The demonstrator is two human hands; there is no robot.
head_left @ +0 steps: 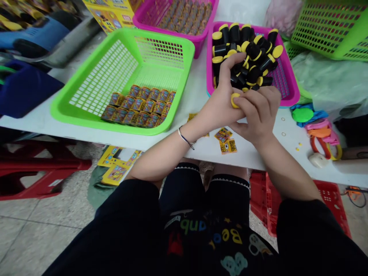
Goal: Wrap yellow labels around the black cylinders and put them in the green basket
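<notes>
My left hand and my right hand meet above the front of the white table. Between them a yellow-lidded container shows only its round lid; the rest is hidden by my fingers. My left hand is closed around it, with one finger raised. Bent right-hand fingers press against the lid. Just beyond, a magenta basket holds many black containers with yellow lids. Below my hands lie printed yellow labels on the table.
Left stands a green basket with rows of label-wrapped containers. Behind it, another magenta basket holds similar rows. Coloured bands and a white rounded object lie right. Red crates stand below the table edge.
</notes>
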